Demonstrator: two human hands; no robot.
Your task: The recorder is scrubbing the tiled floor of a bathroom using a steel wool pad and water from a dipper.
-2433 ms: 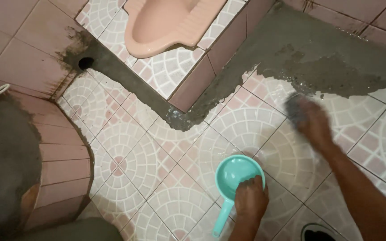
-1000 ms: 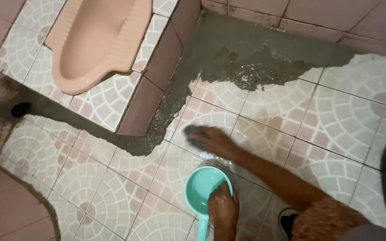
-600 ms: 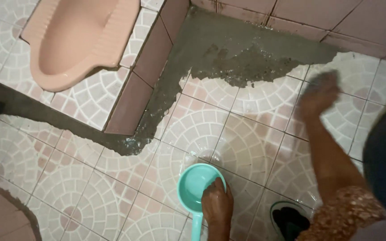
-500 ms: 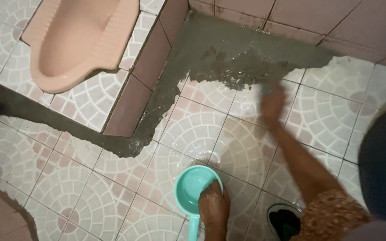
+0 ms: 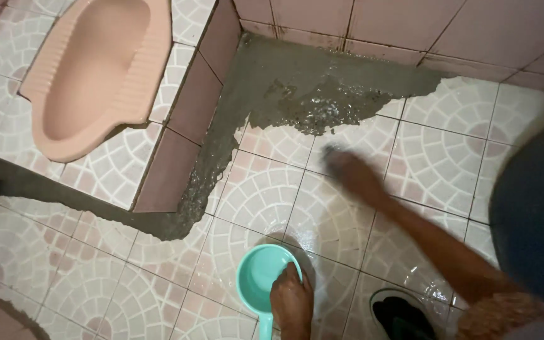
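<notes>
Left hand point(image 5: 291, 294): curling closed over the rim of the teal dipper point(image 5: 260, 280), keeping it low on the wet tiled floor point(image 5: 158, 296).
Right hand point(image 5: 347, 169): blurring across the tiles just below the grey cement patch point(image 5: 310, 94); cannot tell whether spread or closed.
Beside: pink squat toilet point(image 5: 96, 69) sitting on the raised step.
</notes>
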